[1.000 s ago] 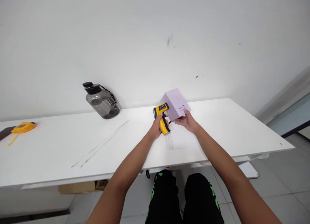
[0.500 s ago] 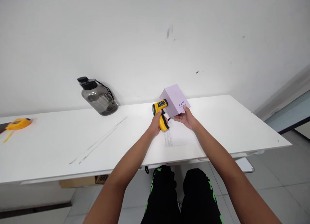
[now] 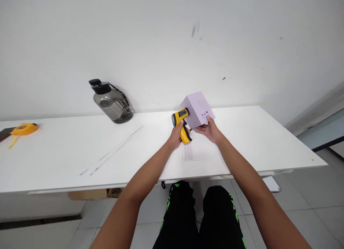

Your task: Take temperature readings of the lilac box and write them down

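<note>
A yellow and black infrared thermometer (image 3: 184,128) is in my left hand (image 3: 176,135), whose fingers close round its grip. Its front end meets or nearly meets the left side of a lilac box (image 3: 200,109); whether they touch I cannot tell. My right hand (image 3: 211,130) grips the near lower edge of that box, thumb on the printed face and fingers underneath. The box is tilted, with small dark purple marks near its lower right corner. Below both hands lies a sheet of paper (image 3: 199,152) with rows of writing, partly hidden by my left hand and the thermometer.
A grey see-through water bottle (image 3: 114,107) with a black lid stands left of my hands by the wall. Farther left lies a yellow-orange tape measure (image 3: 25,128). The white table (image 3: 150,152) ends at a corner on the right. A cardboard box (image 3: 88,194) shows beneath it.
The whole view has shifted slightly, so things appear a little farther right and higher. Both hands keep their holds on the thermometer and the box.
</note>
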Tool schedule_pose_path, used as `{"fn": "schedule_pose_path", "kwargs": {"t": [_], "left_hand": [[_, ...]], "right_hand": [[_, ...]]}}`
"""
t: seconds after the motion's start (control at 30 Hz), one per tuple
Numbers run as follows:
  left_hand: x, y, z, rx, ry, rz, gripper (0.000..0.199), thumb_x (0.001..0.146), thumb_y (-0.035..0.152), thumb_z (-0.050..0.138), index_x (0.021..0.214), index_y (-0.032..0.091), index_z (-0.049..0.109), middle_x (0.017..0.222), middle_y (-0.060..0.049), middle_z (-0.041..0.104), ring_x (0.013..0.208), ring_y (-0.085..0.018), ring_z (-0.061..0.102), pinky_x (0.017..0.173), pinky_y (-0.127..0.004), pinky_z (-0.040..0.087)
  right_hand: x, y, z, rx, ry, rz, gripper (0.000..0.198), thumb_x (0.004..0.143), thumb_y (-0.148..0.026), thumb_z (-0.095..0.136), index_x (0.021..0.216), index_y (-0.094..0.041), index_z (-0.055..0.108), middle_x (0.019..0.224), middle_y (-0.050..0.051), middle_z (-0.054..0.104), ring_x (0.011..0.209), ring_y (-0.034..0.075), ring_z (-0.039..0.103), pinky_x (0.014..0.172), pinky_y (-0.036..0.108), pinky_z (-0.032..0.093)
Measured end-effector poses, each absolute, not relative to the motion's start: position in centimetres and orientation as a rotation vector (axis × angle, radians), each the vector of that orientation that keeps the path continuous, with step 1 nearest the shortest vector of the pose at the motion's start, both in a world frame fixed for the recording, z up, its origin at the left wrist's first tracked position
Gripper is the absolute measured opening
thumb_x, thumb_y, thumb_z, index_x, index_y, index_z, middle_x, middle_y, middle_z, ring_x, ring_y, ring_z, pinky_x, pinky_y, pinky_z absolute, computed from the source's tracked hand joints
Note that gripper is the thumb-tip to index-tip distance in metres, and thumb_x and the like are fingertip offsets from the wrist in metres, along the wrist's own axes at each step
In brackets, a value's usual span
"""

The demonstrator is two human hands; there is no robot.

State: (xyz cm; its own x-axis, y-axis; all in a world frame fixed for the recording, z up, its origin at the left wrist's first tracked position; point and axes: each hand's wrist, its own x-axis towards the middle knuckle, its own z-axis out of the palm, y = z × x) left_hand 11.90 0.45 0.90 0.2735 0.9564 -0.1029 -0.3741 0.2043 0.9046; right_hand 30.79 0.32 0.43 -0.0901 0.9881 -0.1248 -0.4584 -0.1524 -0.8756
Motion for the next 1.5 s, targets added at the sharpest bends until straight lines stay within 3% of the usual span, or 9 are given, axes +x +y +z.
{"fn": "schedule_pose_path", "kwargs": {"t": [0.27, 0.37, 0.5, 0.67, 0.87, 1.07, 1.5], "left_hand": [[12.1, 0.2, 1.0, 0.909, 0.804, 1.265, 0.056, 0.071, 0.073, 0.066, 0.083, 0.019, 0.059, 0.055, -0.001, 0.063, 0.047, -0.013, 0.057, 0.047, -0.026, 0.046], [11.8, 0.2, 1.6, 0.938, 0.872, 1.379, 0.056, 0.07, 0.072, 0.067, 0.081, 0.018, 0.058, 0.053, -0.001, 0.062, 0.048, -0.014, 0.057, 0.048, -0.026, 0.047], [11.2, 0.3, 2.3, 0.989, 0.965, 1.482, 0.051, 0.072, 0.067, 0.07, 0.084, 0.019, 0.057, 0.057, 0.0, 0.063, 0.053, -0.015, 0.06, 0.053, -0.026, 0.047], [10.7, 1.1, 2.2, 1.058, 1.067, 1.508, 0.04, 0.075, 0.055, 0.073, 0.087, 0.019, 0.059, 0.061, 0.0, 0.061, 0.059, -0.015, 0.059, 0.059, -0.027, 0.046], [9.5, 2.0, 1.8, 1.153, 1.338, 1.507, 0.031, 0.077, 0.048, 0.072, 0.09, 0.024, 0.058, 0.084, 0.0, 0.062, 0.071, -0.015, 0.06, 0.068, -0.028, 0.044], [8.7, 1.7, 2.1, 1.321, 1.562, 1.376, 0.032, 0.077, 0.052, 0.072, 0.081, 0.027, 0.052, 0.069, 0.002, 0.054, 0.067, -0.019, 0.051, 0.064, -0.028, 0.032], [9.2, 1.2, 2.1, 1.57, 1.666, 1.209, 0.034, 0.073, 0.047, 0.076, 0.094, 0.029, 0.056, 0.088, -0.001, 0.066, 0.079, -0.024, 0.059, 0.067, -0.03, 0.033]], "right_hand": [[30.9, 0.0, 0.8, -0.85, -0.743, 1.531, 0.058, 0.083, -0.071, 0.05, 0.122, -0.028, 0.05, 0.102, 0.008, 0.068, 0.093, 0.025, 0.069, 0.083, 0.042, 0.059], [30.9, 0.1, 0.4, -0.918, -0.751, 1.38, 0.06, 0.077, -0.072, 0.057, 0.12, -0.03, 0.05, 0.099, 0.005, 0.066, 0.088, 0.022, 0.067, 0.074, 0.036, 0.059], [31.3, 0.2, 0.3, -0.992, -0.811, 1.071, 0.055, 0.074, -0.063, 0.063, 0.118, -0.034, 0.048, 0.111, 0.001, 0.064, 0.093, 0.019, 0.063, 0.074, 0.032, 0.057], [32.0, -0.6, 0.7, -1.096, -0.919, 0.758, 0.056, 0.076, -0.055, 0.064, 0.123, -0.032, 0.046, 0.117, 0.004, 0.06, 0.101, 0.02, 0.059, 0.081, 0.034, 0.054], [32.6, -1.5, 1.2, -1.31, -1.041, 0.358, 0.063, 0.079, -0.053, 0.061, 0.135, -0.027, 0.044, 0.136, 0.011, 0.051, 0.121, 0.025, 0.053, 0.097, 0.039, 0.049], [34.4, -1.5, 1.9, -1.506, -1.035, -0.066, 0.073, 0.077, -0.054, 0.064, 0.138, -0.023, 0.041, 0.141, 0.015, 0.04, 0.134, 0.029, 0.043, 0.109, 0.049, 0.039], [36.0, 0.0, 0.2, -1.743, -0.831, -0.042, 0.081, 0.069, -0.056, 0.072, 0.138, -0.024, 0.043, 0.146, 0.018, 0.028, 0.138, 0.037, 0.031, 0.114, 0.054, 0.029]]}}
